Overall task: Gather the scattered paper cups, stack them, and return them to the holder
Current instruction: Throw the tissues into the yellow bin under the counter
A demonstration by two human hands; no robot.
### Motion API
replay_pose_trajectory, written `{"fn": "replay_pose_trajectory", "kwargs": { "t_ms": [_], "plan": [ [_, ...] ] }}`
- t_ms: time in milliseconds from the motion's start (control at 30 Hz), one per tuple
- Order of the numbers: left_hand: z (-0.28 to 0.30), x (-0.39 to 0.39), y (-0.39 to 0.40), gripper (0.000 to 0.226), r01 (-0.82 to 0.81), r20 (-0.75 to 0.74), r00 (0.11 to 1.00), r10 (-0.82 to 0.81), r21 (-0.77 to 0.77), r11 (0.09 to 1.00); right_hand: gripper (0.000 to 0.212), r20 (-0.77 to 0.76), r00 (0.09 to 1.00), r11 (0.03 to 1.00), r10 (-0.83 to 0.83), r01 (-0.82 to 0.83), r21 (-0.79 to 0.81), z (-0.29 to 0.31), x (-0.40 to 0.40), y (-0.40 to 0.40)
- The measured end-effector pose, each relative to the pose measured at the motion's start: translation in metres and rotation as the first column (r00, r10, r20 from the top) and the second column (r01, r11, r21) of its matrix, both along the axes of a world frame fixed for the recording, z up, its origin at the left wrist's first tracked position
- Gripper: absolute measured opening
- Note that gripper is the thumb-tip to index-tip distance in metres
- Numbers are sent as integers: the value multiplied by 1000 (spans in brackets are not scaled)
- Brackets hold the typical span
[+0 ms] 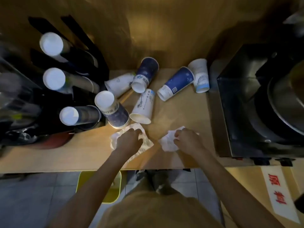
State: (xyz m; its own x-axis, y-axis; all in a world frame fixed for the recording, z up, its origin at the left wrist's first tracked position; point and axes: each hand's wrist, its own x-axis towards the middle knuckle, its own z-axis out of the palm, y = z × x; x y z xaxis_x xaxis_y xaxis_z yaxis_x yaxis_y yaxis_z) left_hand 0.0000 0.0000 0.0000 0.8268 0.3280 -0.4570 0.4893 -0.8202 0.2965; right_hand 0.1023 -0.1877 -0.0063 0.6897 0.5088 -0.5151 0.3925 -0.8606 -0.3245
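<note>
Several paper cups lie scattered on the wooden counter (65, 155). A blue cup (146, 73) and a white cup (120, 84) lie at the back. Another white cup (144, 106) lies in the middle. A blue cup (176, 83) and a white cup (199, 76) lie to the right. One blue cup (113, 111) stands upside down beside the black cup holder (92, 51), which holds stacks of cups (54, 79). My left hand (129, 139) grips a crumpled white tissue (146, 142). My right hand (187, 139) grips a second crumpled tissue (167, 143).
A black machine (246, 102) with a metal bowl fills the counter's right side. A wooden stick (126, 96) lies under the cups. Below the counter edge are a yellow-green bin (113, 196) on the tiled floor and a cardboard box with a red-lettered label (278, 190).
</note>
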Motion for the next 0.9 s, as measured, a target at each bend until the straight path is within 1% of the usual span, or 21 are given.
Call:
{"fn": "replay_pose_trajectory", "kwargs": {
  "t_ms": [33,133,200,267,333,433,500,533,600,700,767,800,833,900],
  "plan": [
    [-4,-5,-1,37,-3,-34,999,4,38,999,28,25,1000,999,3,-1,-55,-5,-5,-2],
    [-31,-24,-5,48,-36,-57,997,44,144,989,36,102,995,995,-5,15,-99,-25,-24,-10],
    [-45,-32,-8,54,-74,-83,993,88,152,986,41,127,992,996,-21,32,-86,-37,-34,-13],
    [-57,-37,-8,54,-135,-77,986,147,142,981,42,157,986,998,-49,56,-38,-43,-37,-15],
    [-64,-40,-10,49,-190,-23,981,194,122,974,38,187,982,1000,-21,22,-1,-47,-39,-14],
    [-68,-47,-13,33,-273,171,951,257,78,959,30,215,977,996,-18,-2,91,-51,-38,-12],
    [-67,-56,-15,23,-290,253,931,265,68,955,27,199,980,992,-17,-8,127,-54,-38,-10],
    [-66,-63,-16,21,-299,279,921,271,64,952,27,189,982,989,0,-27,143,-54,-38,-9],
    [-63,-77,-18,19,-314,276,917,289,50,948,26,202,979,979,39,-78,186,-55,-41,-4],
    [-63,-95,-19,25,-393,268,884,382,-13,919,25,174,983,961,56,-101,259,-60,-45,7],
    [-62,-107,-17,33,-470,279,835,474,-84,879,27,90,996,935,15,-46,353,-60,-50,16],
    [-59,-113,-16,36,-525,290,791,538,-128,841,27,32,999,915,-31,15,403,-58,-53,21],
    [-56,-119,-15,35,-590,288,734,615,-179,787,25,-35,996,896,-85,92,434,-55,-57,27],
    [-49,-133,-10,23,-719,256,571,780,-303,625,14,-228,951,862,-210,290,416,-53,-65,41]
  ]
}}
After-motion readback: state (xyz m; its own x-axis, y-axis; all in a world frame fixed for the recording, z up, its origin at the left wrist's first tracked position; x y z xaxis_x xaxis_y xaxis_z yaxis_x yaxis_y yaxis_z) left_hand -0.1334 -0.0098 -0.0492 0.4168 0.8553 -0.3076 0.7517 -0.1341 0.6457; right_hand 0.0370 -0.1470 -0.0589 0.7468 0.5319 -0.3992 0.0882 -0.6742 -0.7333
